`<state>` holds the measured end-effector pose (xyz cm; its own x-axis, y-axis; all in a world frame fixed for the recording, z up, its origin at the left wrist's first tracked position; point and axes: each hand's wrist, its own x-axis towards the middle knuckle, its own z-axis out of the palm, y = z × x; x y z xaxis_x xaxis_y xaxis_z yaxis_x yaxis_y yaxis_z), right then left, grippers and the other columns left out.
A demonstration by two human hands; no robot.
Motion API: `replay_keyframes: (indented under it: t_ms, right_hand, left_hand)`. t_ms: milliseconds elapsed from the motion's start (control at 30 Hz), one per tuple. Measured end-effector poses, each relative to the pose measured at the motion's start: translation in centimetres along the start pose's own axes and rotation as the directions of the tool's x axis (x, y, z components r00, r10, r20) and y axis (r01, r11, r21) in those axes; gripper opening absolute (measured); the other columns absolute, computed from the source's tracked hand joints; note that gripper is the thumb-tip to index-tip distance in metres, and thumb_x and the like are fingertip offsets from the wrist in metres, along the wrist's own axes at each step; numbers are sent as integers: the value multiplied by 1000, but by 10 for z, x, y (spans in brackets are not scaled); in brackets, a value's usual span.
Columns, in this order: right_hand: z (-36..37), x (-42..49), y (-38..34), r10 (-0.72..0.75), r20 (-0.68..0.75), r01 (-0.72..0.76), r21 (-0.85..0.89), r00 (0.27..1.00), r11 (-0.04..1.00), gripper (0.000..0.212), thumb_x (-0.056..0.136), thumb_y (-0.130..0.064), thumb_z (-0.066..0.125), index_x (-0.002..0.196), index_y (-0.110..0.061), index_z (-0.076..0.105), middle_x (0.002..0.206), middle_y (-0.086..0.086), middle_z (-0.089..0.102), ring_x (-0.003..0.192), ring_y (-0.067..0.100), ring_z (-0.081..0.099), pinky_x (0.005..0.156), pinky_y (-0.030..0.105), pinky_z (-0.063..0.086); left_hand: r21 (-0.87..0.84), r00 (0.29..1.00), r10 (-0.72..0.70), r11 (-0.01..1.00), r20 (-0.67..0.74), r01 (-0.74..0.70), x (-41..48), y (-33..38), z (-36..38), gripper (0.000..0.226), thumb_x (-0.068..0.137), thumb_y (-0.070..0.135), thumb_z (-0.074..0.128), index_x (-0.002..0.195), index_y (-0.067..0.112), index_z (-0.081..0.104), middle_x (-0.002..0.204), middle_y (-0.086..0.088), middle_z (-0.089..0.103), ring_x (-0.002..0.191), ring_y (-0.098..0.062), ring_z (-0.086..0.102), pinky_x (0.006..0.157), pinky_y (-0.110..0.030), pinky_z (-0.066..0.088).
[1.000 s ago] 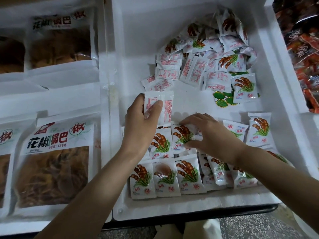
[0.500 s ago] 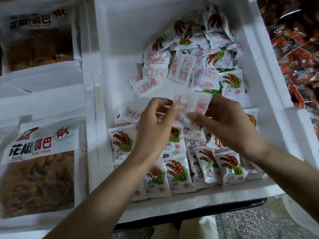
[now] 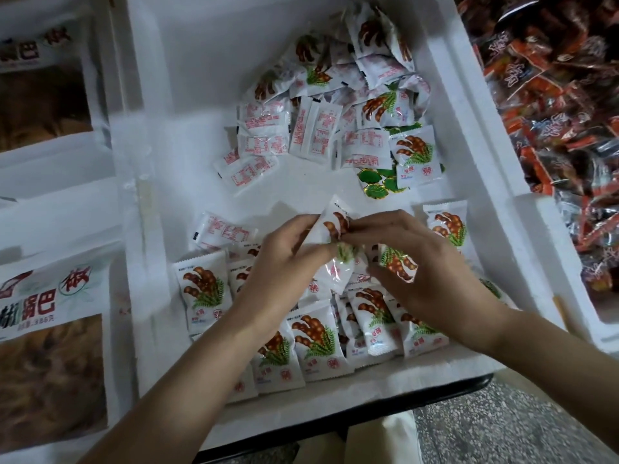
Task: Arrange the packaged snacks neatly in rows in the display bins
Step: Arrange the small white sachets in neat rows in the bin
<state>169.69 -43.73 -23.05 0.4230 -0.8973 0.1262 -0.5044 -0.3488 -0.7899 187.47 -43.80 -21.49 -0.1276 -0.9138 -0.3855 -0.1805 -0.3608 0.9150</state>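
The white foam bin (image 3: pixel 201 45) carries rows of snack packets (image 3: pixel 315 336) overlapping along its near edge and a loose heap (image 3: pixel 335 128) toward its far right corner.

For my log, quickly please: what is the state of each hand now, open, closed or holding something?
Left hand: closed, pinching the raised snack packet by one edge.
Right hand: closed, pinching the same packet by the other edge.

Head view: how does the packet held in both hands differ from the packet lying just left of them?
The held packet shows its pod-picture front; the lying packet shows its red-printed back. The held packet is pinched between left hand and right hand; the lying packet rests untouched. Both white.
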Motion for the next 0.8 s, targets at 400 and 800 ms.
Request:
replay_keyframes:
  t_ms: [400,800]
  right_hand:
    - [-19,19,6,454,-9,-421,361,891,832,49,76,-18,73,118,-20,48,99,-6,66,82,5,67,73,22,55]
    - [-12,59,32,418,305,-381,-176,856,908,17,97,-19,48,113,-20,45,85,-4,52,63,7,50,50,19,36]
  left_hand:
    - [233,977,214,951,-20,-204,21,16,10,18,86,11,66,85,21,51,79,3,64,62,-7,60,56,-23,47]
    - [772,988,104,616,114,-154,42,-24,-1,43,102,24,35,143,17,35,143,0,42,132,-15,31,112,-35,23]
